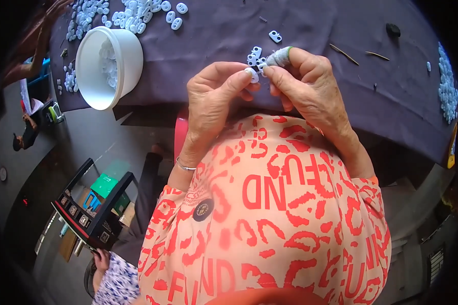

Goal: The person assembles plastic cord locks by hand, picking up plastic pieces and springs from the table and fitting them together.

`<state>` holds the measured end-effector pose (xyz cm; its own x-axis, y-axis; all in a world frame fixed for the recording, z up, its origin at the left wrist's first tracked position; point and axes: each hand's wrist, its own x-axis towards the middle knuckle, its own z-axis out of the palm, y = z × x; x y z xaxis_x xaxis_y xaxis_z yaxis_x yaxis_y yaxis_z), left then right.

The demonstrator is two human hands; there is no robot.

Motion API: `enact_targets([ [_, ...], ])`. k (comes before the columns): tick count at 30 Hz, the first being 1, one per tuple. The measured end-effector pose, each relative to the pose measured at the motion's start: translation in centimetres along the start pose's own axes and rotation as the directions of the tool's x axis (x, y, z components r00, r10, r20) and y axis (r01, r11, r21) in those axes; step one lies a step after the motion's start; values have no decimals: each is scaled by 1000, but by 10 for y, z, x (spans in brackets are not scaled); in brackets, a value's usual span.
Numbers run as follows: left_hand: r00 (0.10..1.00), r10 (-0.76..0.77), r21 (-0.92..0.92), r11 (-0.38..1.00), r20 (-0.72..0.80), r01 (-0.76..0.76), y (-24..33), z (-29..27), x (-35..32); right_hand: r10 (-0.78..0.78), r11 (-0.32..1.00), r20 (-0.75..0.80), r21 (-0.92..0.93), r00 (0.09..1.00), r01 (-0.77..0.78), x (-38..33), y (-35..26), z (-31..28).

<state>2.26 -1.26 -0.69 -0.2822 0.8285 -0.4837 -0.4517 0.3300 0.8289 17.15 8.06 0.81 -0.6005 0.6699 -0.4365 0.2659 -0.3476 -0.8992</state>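
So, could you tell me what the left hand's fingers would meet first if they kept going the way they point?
The left hand points right, so its fingers would probably first meet the right hand, whose fingers share the same small white plastic piece; depth is unclear.

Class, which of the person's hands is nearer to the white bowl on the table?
Left. The left hand lies just right of the white bowl; the right hand is farther right, beyond it.

It looks like a small assembly workshop. A cloth-covered table (pixel 213 30) carries heaps of small white plastic parts (pixel 127 15) (another heap (pixel 448 86) opposite) and a white tub (pixel 112 66).
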Motion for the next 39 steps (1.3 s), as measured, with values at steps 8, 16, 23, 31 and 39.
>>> enact_targets([
  [8,999,-31,-30,999,22,31,1,-1,0,17,1000,26,7,1000,-18,1,0,2],
  [16,999,-43,-82,996,0,43,1,2,-3,44,999,41,15,998,-45,0,-1,4],
  [23,1000,-19,-73,997,-4,18,0,3,-2,24,1000,43,7,999,-25,2,-1,3],
  [31,1000,3,-55,998,-31,-4,-3,4,-5,48,998,61,37,997,-50,1,-1,1],
  [39,998,59,-47,997,-29,-61,-7,4,-1,86,993,86,70,993,-92,5,0,0],
])
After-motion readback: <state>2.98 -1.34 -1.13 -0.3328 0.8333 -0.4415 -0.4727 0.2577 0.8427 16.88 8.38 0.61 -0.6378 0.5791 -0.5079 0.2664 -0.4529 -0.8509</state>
